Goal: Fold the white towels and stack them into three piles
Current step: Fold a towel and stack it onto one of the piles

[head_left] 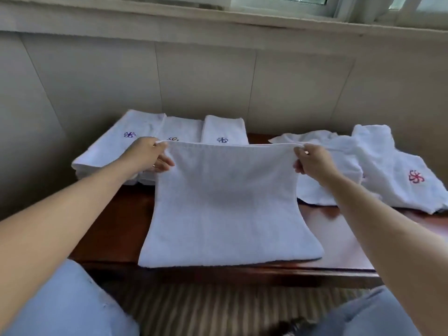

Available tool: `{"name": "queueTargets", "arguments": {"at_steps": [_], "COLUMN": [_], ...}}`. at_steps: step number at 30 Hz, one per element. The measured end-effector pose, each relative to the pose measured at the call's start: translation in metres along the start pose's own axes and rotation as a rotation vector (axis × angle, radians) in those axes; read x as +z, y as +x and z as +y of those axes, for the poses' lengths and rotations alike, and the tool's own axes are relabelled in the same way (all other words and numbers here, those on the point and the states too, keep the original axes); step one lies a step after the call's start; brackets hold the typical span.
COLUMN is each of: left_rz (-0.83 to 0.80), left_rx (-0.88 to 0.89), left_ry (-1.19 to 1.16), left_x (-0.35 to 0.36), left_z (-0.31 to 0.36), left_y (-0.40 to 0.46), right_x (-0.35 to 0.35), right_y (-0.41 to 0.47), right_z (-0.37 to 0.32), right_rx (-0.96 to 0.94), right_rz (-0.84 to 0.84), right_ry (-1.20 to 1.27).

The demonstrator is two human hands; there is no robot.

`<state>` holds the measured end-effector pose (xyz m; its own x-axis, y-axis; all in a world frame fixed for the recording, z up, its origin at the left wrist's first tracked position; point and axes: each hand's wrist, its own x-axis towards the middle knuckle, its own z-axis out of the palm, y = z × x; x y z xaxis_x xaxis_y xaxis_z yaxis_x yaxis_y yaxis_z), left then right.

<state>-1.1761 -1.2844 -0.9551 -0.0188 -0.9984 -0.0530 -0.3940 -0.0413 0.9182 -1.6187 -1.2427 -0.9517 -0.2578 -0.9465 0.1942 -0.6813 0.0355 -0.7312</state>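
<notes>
No readable txt; only embroidered pinwheel logos: blue on 3 folded towels (135, 137); red on unfolded towel (400, 173).

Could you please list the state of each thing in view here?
Towel in hand: partly folded, far edge lifted off the table.
Left hand: pinching its far left corner.
Right hand: pinching its far right corner.
Folded towels: stacked far left.
Loose towels: unfolded, heaped right.

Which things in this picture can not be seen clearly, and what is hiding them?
- Folded piles, head view: how many towels each holds; the left hand and the held towel cover their fronts.
- Middle pile's emblem: half hidden by the towel's top edge.
- Unfolded towels: count unclear, they overlap; the right hand covers part.
</notes>
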Motion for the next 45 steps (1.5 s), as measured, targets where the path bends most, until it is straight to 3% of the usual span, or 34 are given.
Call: {"name": "queueTargets", "arguments": {"at_steps": [5, 10, 13, 16, 19, 24, 29, 34, 41, 45], "left_rz": [-0.027, -0.146, -0.247, -0.259, -0.345, -0.473, -0.489, -0.579, -0.636, -0.539], "left_rx": [0.018, -0.075, -0.163, -0.210, -0.266, -0.337, -0.418, -0.449, -0.343, -0.251], "left_ry": [-0.161, -0.313, -0.383, -0.379, -0.228, 0.024, 0.213, 0.341, 0.662, 0.940], "left_x": [0.004, -0.007, -0.018, -0.027, -0.034, -0.023, 0.001, 0.005, 0.011, 0.017], "left_z": [-0.003, -0.006, -0.007, -0.010, -0.015, -0.033, -0.051, -0.049, -0.049, -0.038], "left_y": [0.004, -0.009, -0.026, -0.045, -0.067, -0.109, -0.129, -0.132, -0.132, -0.129], "right_x": [0.010, -0.002, -0.017, -0.034, -0.046, -0.037, -0.015, -0.011, -0.008, -0.007], "right_y": [0.005, -0.012, -0.027, -0.045, -0.064, -0.099, -0.114, -0.107, -0.113, -0.114], "right_z": [-0.001, 0.002, 0.005, 0.009, 0.017, 0.045, 0.074, 0.083, 0.075, 0.060], "right_rx": [0.141, 0.301, 0.361, 0.388, 0.415, 0.412, 0.398, 0.331, 0.208, 0.185], "right_rz": [-0.025, -0.140, -0.185, -0.252, -0.343, -0.291, -0.430, -0.457, -0.504, -0.541], "right_ry": [0.442, 0.706, 0.728, 0.664, 0.594, 0.241, 0.002, -0.171, -0.461, -0.615]}}
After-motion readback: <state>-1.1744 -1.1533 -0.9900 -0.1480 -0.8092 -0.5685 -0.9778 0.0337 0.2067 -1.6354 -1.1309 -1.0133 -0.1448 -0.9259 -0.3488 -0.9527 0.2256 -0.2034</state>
